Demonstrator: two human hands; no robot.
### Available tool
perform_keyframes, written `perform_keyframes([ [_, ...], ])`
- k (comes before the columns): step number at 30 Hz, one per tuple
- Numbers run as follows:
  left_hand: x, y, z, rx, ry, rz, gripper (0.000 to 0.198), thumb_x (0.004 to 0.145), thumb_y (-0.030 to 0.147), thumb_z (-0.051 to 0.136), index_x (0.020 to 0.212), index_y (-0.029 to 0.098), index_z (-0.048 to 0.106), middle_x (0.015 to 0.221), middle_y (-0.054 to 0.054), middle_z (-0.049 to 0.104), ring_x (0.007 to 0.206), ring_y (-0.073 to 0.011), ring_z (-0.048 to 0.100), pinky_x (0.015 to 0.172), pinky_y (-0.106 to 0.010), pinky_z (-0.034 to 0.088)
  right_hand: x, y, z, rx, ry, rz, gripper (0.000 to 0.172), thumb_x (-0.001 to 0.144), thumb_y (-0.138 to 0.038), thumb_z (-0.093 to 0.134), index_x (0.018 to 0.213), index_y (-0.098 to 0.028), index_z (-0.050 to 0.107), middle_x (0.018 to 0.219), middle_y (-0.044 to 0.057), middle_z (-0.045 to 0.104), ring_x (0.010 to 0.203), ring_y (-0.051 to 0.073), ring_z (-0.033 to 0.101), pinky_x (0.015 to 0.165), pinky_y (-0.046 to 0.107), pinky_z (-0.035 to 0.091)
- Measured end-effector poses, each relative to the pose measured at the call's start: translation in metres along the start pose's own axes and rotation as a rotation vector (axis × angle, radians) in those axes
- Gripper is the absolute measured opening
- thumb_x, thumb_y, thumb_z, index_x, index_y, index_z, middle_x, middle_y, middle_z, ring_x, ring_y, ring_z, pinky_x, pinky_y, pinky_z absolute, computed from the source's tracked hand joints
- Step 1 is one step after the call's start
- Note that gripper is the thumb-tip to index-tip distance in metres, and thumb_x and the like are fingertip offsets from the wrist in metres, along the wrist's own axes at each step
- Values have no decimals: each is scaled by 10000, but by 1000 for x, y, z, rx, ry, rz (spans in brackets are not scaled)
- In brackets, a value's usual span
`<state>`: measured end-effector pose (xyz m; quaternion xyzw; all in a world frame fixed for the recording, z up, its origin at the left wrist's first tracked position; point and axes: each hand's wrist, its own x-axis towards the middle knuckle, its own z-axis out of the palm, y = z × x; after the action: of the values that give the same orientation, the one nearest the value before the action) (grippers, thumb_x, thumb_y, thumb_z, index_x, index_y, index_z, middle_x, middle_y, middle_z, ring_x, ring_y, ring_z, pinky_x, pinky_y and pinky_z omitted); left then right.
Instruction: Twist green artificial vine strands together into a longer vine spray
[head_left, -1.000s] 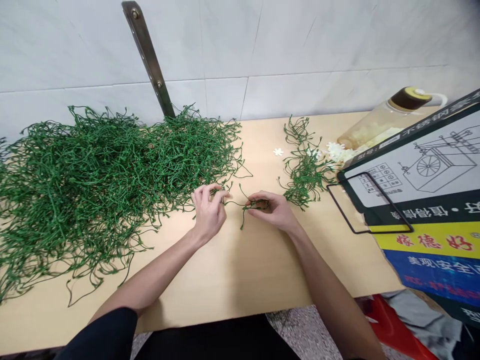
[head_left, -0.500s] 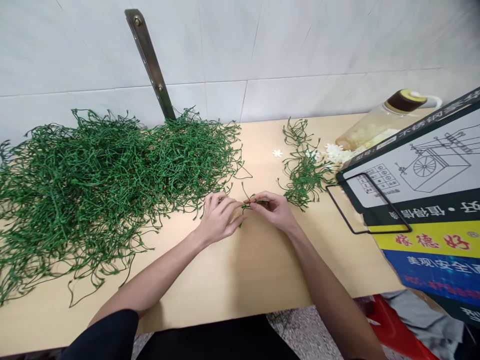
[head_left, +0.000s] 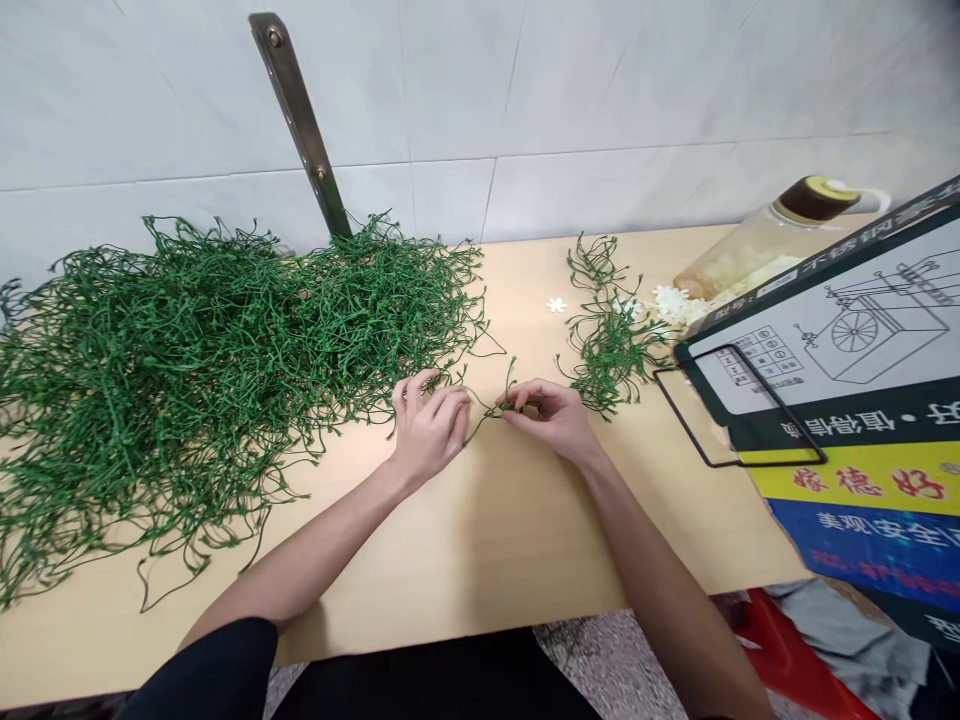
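Note:
A thin, branching green artificial stem (head_left: 489,411) stretches between my two hands above the table. My right hand (head_left: 553,412) pinches it between thumb and fingers, with a short sprig poking up by the fingertips. At the other end, my left hand (head_left: 431,425) has its fingers curled in, and strands of the stem reach its fingertips. Left of that hand lies a big tangled heap of green artificial stems (head_left: 247,340). Beyond my right hand is a smaller pile of green stems (head_left: 615,350).
White artificial flowers (head_left: 671,305) lie at the back right, with a single white flower (head_left: 556,305) nearer the middle. A clear bottle (head_left: 750,240) leans behind a printed cardboard box (head_left: 862,400). A black wire frame (head_left: 701,460) sticks out beside the box. A metal bracket (head_left: 300,120) stands against the wall.
My left hand has moved slightly left, away from my right hand, and its fingers have curled in. More of the stem now shows between the hands.

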<state>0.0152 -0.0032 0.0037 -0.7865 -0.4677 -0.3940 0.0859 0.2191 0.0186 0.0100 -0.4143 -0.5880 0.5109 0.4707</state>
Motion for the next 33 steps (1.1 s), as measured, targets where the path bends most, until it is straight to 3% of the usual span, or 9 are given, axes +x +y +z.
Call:
perform_keyframes([
  [2, 0, 1, -1, 51, 56, 34, 55, 856, 171, 635, 902, 201, 627, 977, -54, 737, 1092, -304, 542, 942, -473, 323, 0, -1, 0, 6, 15, -21, 266, 674, -305, 834, 655, -196, 592, 795, 53, 722, 816, 192, 710, 733, 316, 581],
  [4, 0, 2, -1, -10, 50, 134, 85, 862, 191, 642, 945, 190, 627, 912, -61, 726, 962, -256, 576, 866, -418, 389, 0, -1, 0, 27, 18, -16, 262, 677, -292, 834, 651, -198, 590, 824, 64, 740, 830, 201, 715, 732, 325, 584],
  [8, 0, -1, 2, -246, -106, 269, 248, 922, 218, 579, 1159, 146, 579, 872, -73, 694, 875, -205, 579, 755, -330, 495, 0, -2, -1, 73, 10, 17, 264, 668, -300, 843, 644, -200, 600, 854, 90, 767, 869, 238, 730, 724, 357, 593],
  [13, 0, -4, 7, -384, -127, 255, 323, 925, 153, 565, 1248, 145, 545, 994, -107, 693, 929, -207, 560, 801, -358, 550, 0, -3, 0, 103, -14, 39, 246, 662, -310, 846, 648, -198, 627, 857, 99, 778, 877, 250, 734, 702, 363, 596],
  [22, -1, -5, 6, -486, 26, 196, 257, 875, 124, 649, 1121, 170, 590, 939, -80, 702, 908, -193, 598, 782, -363, 571, -1, 0, 1, 101, -64, 76, 239, 656, -302, 845, 653, -191, 633, 856, 80, 763, 848, 213, 722, 697, 327, 587],
  [26, -2, -7, 6, -501, 21, 163, 239, 893, 119, 623, 1120, 179, 576, 887, -57, 686, 852, -172, 598, 741, -329, 558, -2, 1, 3, 96, -117, 73, 223, 675, -296, 832, 704, -197, 634, 819, 53, 741, 808, 180, 700, 736, 316, 571],
  [33, -2, -5, 5, -355, -71, 169, 322, 926, 107, 533, 1242, 171, 523, 957, -95, 638, 920, -208, 550, 805, -381, 531, -2, -3, 3, -44, -159, 20, 179, 752, -320, 763, 837, -199, 661, 774, 30, 678, 672, 137, 602, 595, 269, 491],
])
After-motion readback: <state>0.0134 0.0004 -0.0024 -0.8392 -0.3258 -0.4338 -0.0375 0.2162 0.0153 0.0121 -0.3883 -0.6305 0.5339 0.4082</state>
